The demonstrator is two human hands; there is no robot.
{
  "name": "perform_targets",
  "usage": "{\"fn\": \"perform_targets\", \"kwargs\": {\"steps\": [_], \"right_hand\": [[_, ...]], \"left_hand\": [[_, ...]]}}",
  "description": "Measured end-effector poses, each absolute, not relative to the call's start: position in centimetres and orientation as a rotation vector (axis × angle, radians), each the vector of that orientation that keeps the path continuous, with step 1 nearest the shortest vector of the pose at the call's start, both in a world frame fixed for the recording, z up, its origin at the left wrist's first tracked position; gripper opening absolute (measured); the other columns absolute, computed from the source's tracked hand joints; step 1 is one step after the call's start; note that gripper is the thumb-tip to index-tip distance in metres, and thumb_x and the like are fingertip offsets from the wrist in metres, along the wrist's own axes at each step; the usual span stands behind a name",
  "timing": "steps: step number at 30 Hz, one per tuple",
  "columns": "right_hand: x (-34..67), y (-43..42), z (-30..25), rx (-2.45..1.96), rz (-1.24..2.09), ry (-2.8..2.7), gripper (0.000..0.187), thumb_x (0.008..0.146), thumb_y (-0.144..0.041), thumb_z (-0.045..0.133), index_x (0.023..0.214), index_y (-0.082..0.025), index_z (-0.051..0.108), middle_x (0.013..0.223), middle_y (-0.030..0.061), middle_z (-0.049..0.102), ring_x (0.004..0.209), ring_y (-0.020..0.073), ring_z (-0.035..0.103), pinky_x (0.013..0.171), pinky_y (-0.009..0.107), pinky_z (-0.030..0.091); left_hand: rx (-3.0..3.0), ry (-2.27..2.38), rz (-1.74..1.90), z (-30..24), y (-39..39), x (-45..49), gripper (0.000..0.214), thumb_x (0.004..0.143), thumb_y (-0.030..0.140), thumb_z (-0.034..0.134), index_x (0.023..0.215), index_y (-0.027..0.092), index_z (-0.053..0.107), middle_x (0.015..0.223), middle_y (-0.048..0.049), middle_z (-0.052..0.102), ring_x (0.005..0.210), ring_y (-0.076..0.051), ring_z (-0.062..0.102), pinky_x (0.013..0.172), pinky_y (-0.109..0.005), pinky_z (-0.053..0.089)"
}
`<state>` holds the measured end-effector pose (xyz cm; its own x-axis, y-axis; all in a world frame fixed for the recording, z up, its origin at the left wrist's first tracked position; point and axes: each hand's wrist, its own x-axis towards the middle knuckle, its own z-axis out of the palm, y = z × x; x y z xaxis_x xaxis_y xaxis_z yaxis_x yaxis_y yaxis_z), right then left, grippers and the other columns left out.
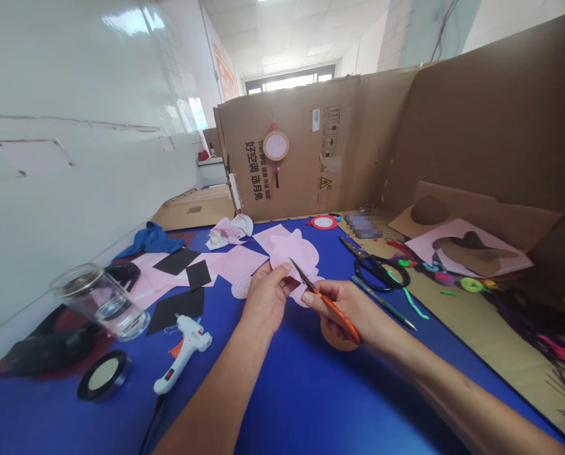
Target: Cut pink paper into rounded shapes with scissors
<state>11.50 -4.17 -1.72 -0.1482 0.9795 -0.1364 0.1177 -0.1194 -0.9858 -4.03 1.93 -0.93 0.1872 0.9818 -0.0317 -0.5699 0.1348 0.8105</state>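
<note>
My left hand pinches the lower edge of a pink paper cutout with a scalloped outline, held above the blue table. My right hand grips orange-handled scissors, whose dark blades point up and left into the pink paper beside my left thumb. A round tan disc lies on the table just under my right hand.
Pink sheets and black paper pieces lie left of the hands. A white glue gun, a tape roll and a glass jar sit at the near left. Large black scissors, a pen and cardboard walls are at the right.
</note>
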Motion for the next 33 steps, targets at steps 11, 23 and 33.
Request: {"fn": "perform_targets", "kwargs": {"steps": [11, 23, 33], "right_hand": [[11.35, -4.26, -1.65, -1.313, 1.370, -1.339, 0.054, 0.076, -0.068, 0.083, 0.076, -0.021, 0.057, 0.047, -0.0086, 0.050, 0.035, 0.0063, 0.037, 0.035, 0.018, 0.027], [11.24, -4.14, -1.99, -1.308, 1.366, -1.318, 0.051, 0.076, -0.066, 0.083, 0.075, -0.022, 0.057, 0.048, -0.0092, 0.049, 0.037, 0.0067, 0.037, 0.036, 0.018, 0.029], [11.15, -4.28, -1.82, -1.297, 1.383, -1.303, 0.052, 0.075, -0.066, 0.085, 0.077, -0.022, 0.058, 0.047, -0.0093, 0.049, 0.036, 0.0063, 0.036, 0.035, 0.017, 0.027]], "left_hand": [[0.772, 0.699, 1.231, -0.80, 2.20, -4.33, 0.028, 0.061, 0.020, 0.090, 0.085, 0.016, 0.074, 0.085, -0.0066, 0.079, 0.074, -0.018, 0.072, 0.077, -0.033, 0.057], [0.776, 0.688, 1.227, -0.83, 2.20, -4.24, 0.029, 0.062, 0.020, 0.090, 0.087, 0.016, 0.076, 0.085, -0.0070, 0.079, 0.074, -0.019, 0.072, 0.077, -0.033, 0.056], [0.766, 0.681, 1.234, -0.88, 2.16, -4.13, 0.027, 0.062, 0.021, 0.090, 0.083, 0.016, 0.075, 0.085, -0.0069, 0.079, 0.075, -0.018, 0.071, 0.077, -0.032, 0.057]]}}
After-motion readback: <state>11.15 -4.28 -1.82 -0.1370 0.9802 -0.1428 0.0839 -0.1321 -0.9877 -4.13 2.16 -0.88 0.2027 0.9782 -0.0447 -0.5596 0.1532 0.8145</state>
